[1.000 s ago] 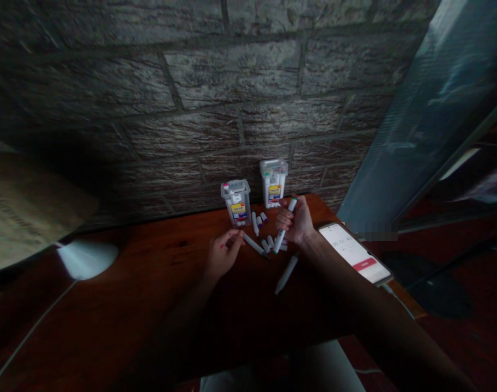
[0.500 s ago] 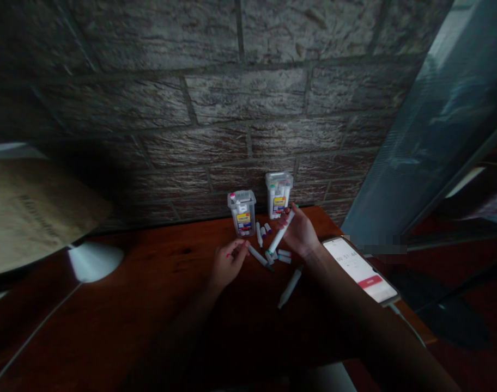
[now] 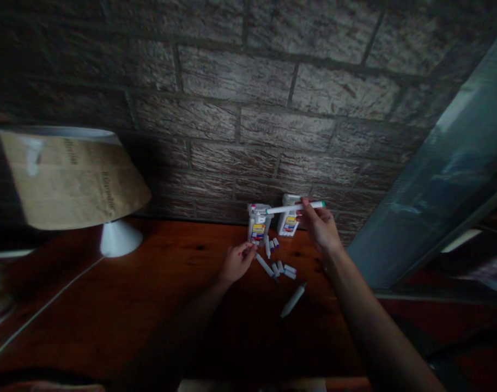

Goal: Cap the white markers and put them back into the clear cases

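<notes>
My right hand is raised over the back of the table, closed around a white marker with green ends. This marker lies almost level, its tip in front of a clear tub of markers. My left hand is pinched low over the wood; what its fingertips hold is too small to make out. By those fingertips lies an uncapped marker. Several loose caps lie to its right. Another uncapped marker rests nearer me. A second tub stands partly behind my right hand.
A lamp with a printed paper shade stands at the left, its white cord trailing across the wooden table. A stone wall rises behind. At the right stands a grey-blue panel.
My right hand has lifted the green-ended marker up from the caps and turned it nearly level. The left hand has hardly moved. The view has shifted, and the phone no longer shows.
</notes>
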The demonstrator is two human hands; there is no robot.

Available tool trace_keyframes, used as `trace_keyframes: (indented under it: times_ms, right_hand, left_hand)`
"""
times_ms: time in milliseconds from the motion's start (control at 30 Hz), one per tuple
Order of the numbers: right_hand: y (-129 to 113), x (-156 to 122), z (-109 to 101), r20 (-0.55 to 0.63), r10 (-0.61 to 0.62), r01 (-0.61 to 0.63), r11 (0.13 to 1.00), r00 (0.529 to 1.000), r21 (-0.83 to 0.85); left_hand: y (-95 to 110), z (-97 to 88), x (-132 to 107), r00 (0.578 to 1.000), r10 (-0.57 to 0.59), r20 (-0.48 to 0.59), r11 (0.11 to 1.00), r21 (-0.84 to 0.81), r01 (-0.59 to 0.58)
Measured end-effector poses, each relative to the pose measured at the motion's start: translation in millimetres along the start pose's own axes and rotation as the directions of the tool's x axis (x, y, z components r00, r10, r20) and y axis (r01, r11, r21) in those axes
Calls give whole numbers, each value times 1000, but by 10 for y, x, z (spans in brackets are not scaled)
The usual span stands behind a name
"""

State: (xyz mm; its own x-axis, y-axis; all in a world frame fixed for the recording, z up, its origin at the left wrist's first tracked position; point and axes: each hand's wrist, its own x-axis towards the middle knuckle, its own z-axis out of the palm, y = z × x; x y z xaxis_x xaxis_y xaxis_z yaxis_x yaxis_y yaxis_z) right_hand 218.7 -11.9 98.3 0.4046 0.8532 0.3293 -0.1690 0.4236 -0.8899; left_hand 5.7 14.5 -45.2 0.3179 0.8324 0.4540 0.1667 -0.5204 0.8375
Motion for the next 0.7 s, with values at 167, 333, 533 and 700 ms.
trace_keyframes:
  times_ms: [167,333,533,700]
  right_hand:
    - [-150,277,304,196,-118,189,896,973,-401]
    - [-116,348,614,292,-8,261,473,956,-842]
    - [-47,323,847,312,185,310,39,932,-950]
    - [36,288,852,298,304,331,-61,905,-942]
  left_hand:
    - [-35,31,-5,1000,-1,-18,1000,-31,1]
    - [-37,13,1,1000,8,-27,1000,18,-8]
    - [21,-26,-20,999,-6,-40,998,54,9]
    - [5,2,-16,999,45,-20,993,106,-43]
